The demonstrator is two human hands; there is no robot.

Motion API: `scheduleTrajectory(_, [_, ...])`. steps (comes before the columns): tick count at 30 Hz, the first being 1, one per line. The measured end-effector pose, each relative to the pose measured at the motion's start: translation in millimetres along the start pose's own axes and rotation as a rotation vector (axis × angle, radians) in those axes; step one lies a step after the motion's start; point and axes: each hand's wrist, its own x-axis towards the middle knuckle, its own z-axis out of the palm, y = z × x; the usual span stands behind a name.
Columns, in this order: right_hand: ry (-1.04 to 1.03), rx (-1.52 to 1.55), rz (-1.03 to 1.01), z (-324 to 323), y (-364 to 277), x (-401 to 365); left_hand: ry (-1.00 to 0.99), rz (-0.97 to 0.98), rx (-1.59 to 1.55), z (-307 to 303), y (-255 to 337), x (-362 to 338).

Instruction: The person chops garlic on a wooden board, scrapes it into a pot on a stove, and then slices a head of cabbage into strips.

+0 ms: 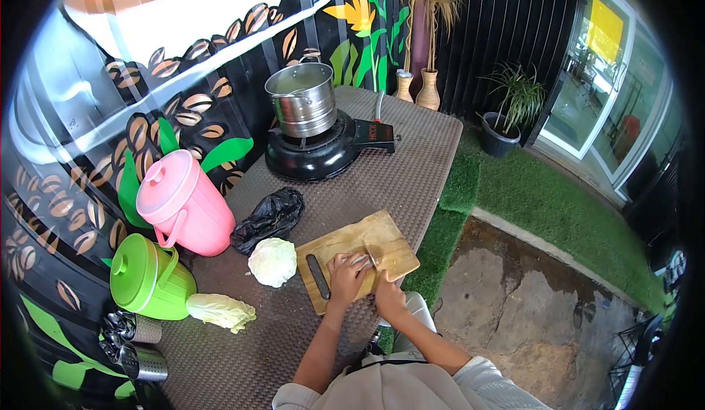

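A wooden cutting board (pixel 391 228) with a dark handle slot lies near the table's right edge. On it, my left hand (pixel 348 275) has its fingers bent and pressed together over a small pale item that I cannot make out. Just to the right, my right hand (pixel 389 298) is closed round the handle of a knife (pixel 374 253), its thin blade pointing away from me beside my left fingertips. Left of the board sits a pale round cabbage (pixel 272 262), and further left lies a napa cabbage (pixel 221 312).
A steel pot (pixel 301 102) stands on a black portable stove (pixel 312 153) at the back. Along the wall are a pink lidded jug (pixel 192 208), a green lidded jug (pixel 150 281) and a utensil holder (pixel 149 364). A crumpled black plastic bag (pixel 270 219) lies behind the round cabbage.
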Motion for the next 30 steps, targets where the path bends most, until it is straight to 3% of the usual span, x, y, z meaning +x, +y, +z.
scheduleTrajectory(7, [-0.123,0.010,-0.027,-19,-4,14,-0.044,-0.026,0.026,-6,7,1])
scheduleTrajectory(10, [-0.044,0.056,0.026,-8,-4,2,-0.041,-0.022,0.020,-4,3,2])
scheduleTrajectory(24, [-0.072,0.047,0.005,-3,-1,21,0.027,0.003,0.037,2,1,0])
scheduleTrajectory(29, [-0.128,0.045,-0.032,-8,0,18,-0.029,-0.085,-0.030,-3,3,1])
scheduleTrajectory(30, [-0.047,0.028,-0.038,-2,0,9,-0.027,-0.087,-0.031,-2,2,1])
